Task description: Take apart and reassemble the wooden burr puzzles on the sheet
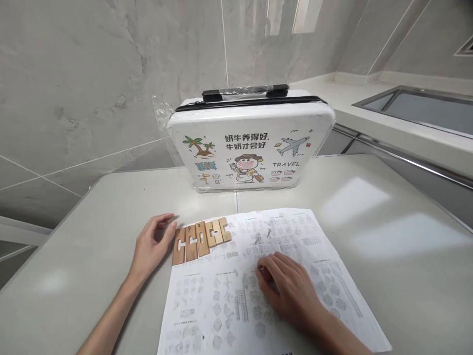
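Note:
Several flat wooden pieces with cut-out notches [191,243] lie side by side in a row on the upper left part of a large printed paper sheet [207,301]. My left hand [153,244] rests on the table at the left end of the row, its thumb and fingers apart and curved, with nothing between them. Over the middle of the sheet is my right hand [288,283], its fingers curled inward toward the thumb. Whether anything small is inside those fingers is hidden. Some pieces carry handwritten numbers.
A white case with cartoon prints and a black handle [251,148], wrapped in clear plastic, stands at the back of the pale table [369,236]. A grey wall rises behind it. A ledge with a window-like panel [424,111] is at the right.

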{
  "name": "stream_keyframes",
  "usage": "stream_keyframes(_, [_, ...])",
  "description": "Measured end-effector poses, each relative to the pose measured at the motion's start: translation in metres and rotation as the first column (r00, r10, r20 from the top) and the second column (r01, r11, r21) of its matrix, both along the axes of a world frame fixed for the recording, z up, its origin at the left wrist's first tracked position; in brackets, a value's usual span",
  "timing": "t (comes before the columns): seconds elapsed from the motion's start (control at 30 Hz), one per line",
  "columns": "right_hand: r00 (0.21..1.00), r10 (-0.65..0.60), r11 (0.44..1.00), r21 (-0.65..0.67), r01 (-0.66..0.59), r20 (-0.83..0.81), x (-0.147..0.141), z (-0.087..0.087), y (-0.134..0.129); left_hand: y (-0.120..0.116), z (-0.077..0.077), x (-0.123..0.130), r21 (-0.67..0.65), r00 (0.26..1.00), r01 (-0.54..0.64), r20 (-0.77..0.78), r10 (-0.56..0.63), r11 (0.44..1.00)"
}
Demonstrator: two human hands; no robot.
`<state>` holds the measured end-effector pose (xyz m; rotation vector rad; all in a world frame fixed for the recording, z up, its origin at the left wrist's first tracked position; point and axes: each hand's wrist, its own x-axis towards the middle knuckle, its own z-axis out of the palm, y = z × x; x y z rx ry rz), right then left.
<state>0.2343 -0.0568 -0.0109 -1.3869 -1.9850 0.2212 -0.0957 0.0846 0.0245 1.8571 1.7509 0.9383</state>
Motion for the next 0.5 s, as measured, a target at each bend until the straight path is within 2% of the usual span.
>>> stream_keyframes(0.13, [1.000,0.003,1.000,-0.028,-0.003,-0.018,0.0003,-0.0015,-0.0002,-0.0010,-0.0021,-0.0063,-0.099,0.976,-0.098,0.184,0.115,0.990])
stream_keyframes(0.5, [0.999,0.035,0.998,-0.051,-0.036,-0.024,0.0023,-0.0036,0.0022,-0.0018,-0.0060,-0.0068,-0.129,0.978,-0.095,0.170,0.117,0.987])
